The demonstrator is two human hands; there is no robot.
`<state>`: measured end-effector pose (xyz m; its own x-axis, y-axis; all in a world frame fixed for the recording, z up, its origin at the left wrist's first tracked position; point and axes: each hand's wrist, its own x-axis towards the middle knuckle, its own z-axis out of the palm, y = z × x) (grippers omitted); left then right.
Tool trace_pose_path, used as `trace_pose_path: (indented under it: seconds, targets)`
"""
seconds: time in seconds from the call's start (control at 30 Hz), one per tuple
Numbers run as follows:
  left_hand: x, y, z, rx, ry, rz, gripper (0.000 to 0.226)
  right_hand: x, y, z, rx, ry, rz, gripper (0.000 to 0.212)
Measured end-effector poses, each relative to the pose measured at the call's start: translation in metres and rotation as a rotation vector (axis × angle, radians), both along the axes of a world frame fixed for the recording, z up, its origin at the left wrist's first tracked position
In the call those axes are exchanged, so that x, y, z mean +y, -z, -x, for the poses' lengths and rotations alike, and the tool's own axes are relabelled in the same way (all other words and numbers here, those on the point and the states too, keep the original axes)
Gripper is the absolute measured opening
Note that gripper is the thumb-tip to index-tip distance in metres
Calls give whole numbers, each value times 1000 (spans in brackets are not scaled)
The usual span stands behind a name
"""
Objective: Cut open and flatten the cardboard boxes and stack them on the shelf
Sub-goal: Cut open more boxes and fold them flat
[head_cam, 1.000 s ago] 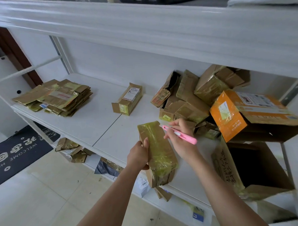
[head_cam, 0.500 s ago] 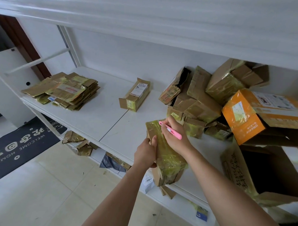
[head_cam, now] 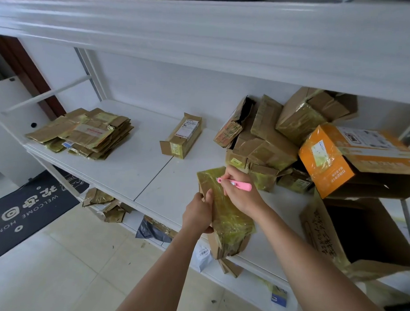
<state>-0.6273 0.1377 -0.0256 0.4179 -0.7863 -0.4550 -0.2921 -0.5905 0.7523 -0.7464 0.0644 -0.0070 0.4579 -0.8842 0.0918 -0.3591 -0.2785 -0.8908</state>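
Note:
A small cardboard box wrapped in yellowish tape (head_cam: 229,216) stands on end at the front edge of the white shelf (head_cam: 138,171). My left hand (head_cam: 197,213) grips its left side. My right hand (head_cam: 241,191) holds a pink utility knife (head_cam: 235,184) with its tip against the box's upper face. A stack of flattened boxes (head_cam: 86,132) lies at the shelf's left end. A pile of unopened boxes (head_cam: 269,143) sits at the right rear.
One small labelled box (head_cam: 182,134) lies alone mid-shelf. An orange box (head_cam: 352,158) rests over a large open carton (head_cam: 364,233) at the right. Cardboard scraps (head_cam: 107,205) lie on the lower shelf. A welcome mat (head_cam: 23,209) covers the floor at left.
My right hand has brought the knife down from above the box onto its upper face and drawn it slightly leftward. The left hand keeps its grip.

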Motion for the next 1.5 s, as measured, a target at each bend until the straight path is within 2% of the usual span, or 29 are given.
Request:
trace_pose_path:
  seconds: [0.3, 0.5, 0.67, 0.73, 0.77, 0.8, 0.87, 0.93, 0.97, 1.2, 1.33, 1.47, 1.5]
  targets:
    - [-3, 1, -1, 21, -10, 4, 53, 52, 3, 45, -39, -55, -73, 37]
    - [-7, 1, 0, -4, -25, -13, 53, 87, 2, 68, -113, -26, -60, 35]
    - [-10, -2, 0, -34, -60, -2, 53, 102, -1, 83, -1, -58, 69, 29]
    - [-10, -5, 0, -2, -89, 20, 56, 110, 6, 96, -5, -48, 31, 24]
    - [-10, -5, 1, -1, -67, 42, 60, 115, 10, 103, -72, -5, -21, 22]
    - [-11, -4, 1, -59, -7, 80, 63, 119, 13, 110, -145, 66, -62, 22]
    - [-15, -3, 1, -312, 195, 157, 58, 121, 19, 118, -243, 222, -54, 27]
    - [-16, -4, -2, -553, 380, 182, 50, 123, 21, 114, -283, 296, 1, 20]
    - [-18, -5, -4, -608, 437, 168, 49, 124, 22, 109, -297, 323, 27, 17]
    - [-17, -8, -8, -708, 549, 174, 46, 134, 22, 87, -434, 511, 101, 7]
    - [-11, -9, -12, -806, 531, 230, 44, 135, 21, 76, -485, 539, 61, 17]
    - [0, -16, -14, -779, 480, 194, 44, 117, 15, 82, -469, 559, 91, 14]
    - [4, -17, -11, -821, 456, 168, 46, 108, 14, 85, -467, 564, 88, 12]
